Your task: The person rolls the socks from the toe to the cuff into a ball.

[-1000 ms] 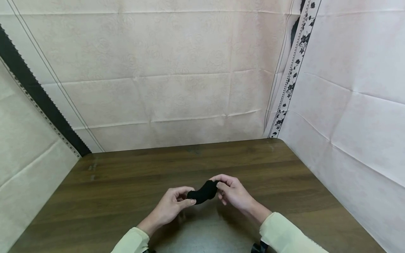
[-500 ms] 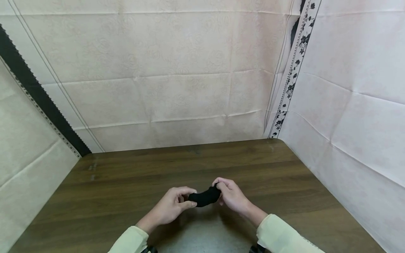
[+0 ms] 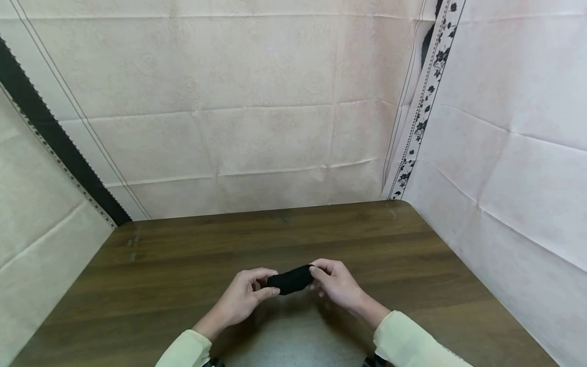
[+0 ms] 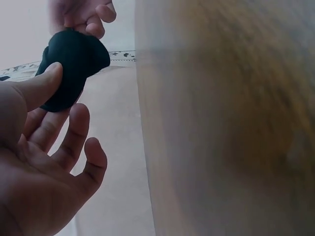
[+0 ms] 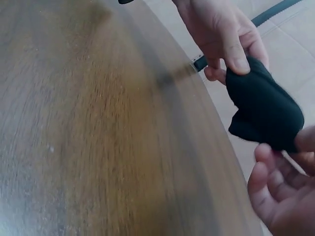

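Observation:
A small folded black cloth (image 3: 290, 280), soft and shaped much like a rolled sock, is held between my two hands above the table (image 3: 206, 255). At its left end, my left hand (image 3: 240, 299) pinches it between thumb and fingers. My right hand (image 3: 340, 286) grips the right end with thumb and forefinger. In the left wrist view the cloth (image 4: 71, 66) lies under the left thumb, with the last two fingers curled free below. The right wrist view shows the cloth (image 5: 268, 110) broad and creased, a flap sticking out on one side.
The brown wood-grain table runs back to a pale cloth hanging (image 3: 257, 127). More pale cloth (image 3: 513, 153) with a black floral border flanks it on the right. A dark strip (image 3: 59, 127) slants down the left corner. Dark wristbands show at both sleeves.
The black cloth has gone from bent and sagging to straighter and flatter between the hands. Both hands have shifted slightly, most recently a little to the left, keeping hold of its ends.

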A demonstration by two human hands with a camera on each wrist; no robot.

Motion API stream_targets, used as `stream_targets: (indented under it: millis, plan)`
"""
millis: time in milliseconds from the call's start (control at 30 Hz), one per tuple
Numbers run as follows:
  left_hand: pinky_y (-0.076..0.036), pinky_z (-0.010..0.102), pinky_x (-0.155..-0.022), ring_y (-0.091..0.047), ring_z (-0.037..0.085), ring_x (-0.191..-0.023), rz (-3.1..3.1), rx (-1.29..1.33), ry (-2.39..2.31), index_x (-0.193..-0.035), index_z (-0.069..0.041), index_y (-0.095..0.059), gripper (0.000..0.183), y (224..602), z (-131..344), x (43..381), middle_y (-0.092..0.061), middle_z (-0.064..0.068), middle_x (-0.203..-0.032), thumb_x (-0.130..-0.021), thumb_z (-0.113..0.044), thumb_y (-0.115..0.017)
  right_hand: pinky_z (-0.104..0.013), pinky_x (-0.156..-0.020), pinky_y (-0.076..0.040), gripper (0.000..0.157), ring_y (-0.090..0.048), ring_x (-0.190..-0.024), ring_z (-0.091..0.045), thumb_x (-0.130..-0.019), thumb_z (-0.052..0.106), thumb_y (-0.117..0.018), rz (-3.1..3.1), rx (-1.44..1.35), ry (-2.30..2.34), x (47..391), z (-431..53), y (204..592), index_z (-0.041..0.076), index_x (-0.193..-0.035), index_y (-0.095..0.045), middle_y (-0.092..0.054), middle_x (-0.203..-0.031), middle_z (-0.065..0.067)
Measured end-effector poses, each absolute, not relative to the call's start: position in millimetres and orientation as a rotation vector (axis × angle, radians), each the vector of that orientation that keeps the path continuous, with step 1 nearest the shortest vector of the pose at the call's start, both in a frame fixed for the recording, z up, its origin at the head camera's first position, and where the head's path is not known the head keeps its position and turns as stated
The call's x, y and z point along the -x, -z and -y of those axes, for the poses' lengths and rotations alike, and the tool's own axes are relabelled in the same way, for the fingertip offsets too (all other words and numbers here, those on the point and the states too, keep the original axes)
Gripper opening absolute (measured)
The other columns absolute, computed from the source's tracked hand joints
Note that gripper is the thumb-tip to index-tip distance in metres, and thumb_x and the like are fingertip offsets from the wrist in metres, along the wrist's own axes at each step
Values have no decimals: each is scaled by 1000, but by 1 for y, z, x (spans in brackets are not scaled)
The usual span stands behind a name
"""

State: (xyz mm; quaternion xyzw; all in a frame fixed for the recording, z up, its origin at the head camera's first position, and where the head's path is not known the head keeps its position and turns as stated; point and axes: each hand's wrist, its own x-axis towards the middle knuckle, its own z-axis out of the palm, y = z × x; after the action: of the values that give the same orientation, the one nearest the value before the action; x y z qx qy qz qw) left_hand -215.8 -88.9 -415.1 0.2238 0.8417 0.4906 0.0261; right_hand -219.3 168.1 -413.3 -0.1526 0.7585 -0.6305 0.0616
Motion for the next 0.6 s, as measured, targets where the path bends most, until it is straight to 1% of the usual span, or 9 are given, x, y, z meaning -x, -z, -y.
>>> stream_targets:
  millis: [100,167,333,500,600]
  plan:
    - [-46,30,-61,-54,21,-72,-2622,-681,-1541,-107,-21,-74,17,416,89,215,-63,-3,-84,-90,-19,-77,-34,-58,-53,18,-63,-74,-27,-103,11,-57,-2370,465,1871,218,-167,412,0,-112,-69,-67,-85,-18]
    - [-46,29,-61,-54,20,-71,-2638,-681,-1554,-105,-22,-75,17,417,88,215,-63,-4,-83,-89,-19,-78,-34,-57,-54,19,-65,-73,-27,-103,10,-58,-2374,445,1884,218,-166,410,-1,-114,-69,-67,-84,-18]
    - [-46,29,-60,-54,17,-68,-2636,-695,-1564,-103,-23,-75,16,418,87,215,-63,-5,-81,-88,-19,-79,-28,-53,-51,20,-66,-68,-21,-101,5,-58,-2229,322,2006,217,-164,409,-7,-115,-67,-68,-83,-19]
    - [-46,29,-61,-54,17,-70,-2609,-682,-1572,-103,-22,-75,15,419,87,216,-64,-5,-82,-88,-20,-79,-24,-49,-45,18,-59,-60,-14,-100,3,-58,-2061,213,2152,217,-161,410,-10,-111,-65,-65,-76,-11]
    - [-46,29,-62,-55,18,-71,-2600,-677,-1569,-102,-21,-75,15,420,88,217,-65,-4,-82,-88,-21,-79,-23,-47,-42,15,-54,-55,-11,-100,3,-57,-1958,177,2220,218,-161,411,-8,-108,-65,-61,-71,-6]
